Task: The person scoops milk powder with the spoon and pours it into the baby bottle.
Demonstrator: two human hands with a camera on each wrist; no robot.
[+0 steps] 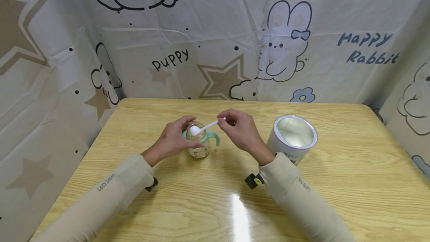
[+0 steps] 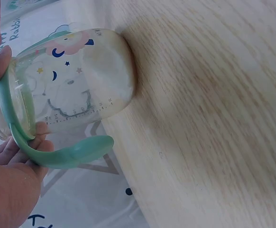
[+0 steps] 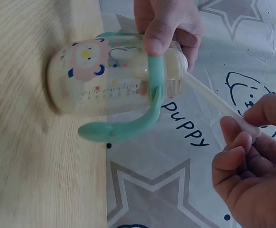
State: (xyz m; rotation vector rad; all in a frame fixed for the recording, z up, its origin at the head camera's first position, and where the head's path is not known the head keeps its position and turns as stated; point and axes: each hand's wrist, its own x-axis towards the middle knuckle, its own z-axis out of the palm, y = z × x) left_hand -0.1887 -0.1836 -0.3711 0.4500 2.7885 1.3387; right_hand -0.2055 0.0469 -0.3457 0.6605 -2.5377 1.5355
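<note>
A clear baby bottle (image 1: 199, 152) with green handles stands uncapped on the table, pale powder (image 2: 110, 71) in its lower part. My left hand (image 1: 175, 134) grips it around the neck, with the thumb (image 3: 156, 42) by the green collar. Between thumb and fingers, my right hand (image 1: 242, 129) pinches the end of a white scoop's handle (image 3: 218, 101). The scoop's bowl (image 1: 194, 130) is at the bottle's mouth and looks white. Whether powder is in the bowl, I cannot tell.
To the right of my right hand stands an open tin (image 1: 278, 143) with pale contents. The wooden table (image 1: 188, 212) ends at a printed cloth (image 1: 215, 40) behind and at the sides. A small black device (image 1: 253, 181) sits at my right wrist.
</note>
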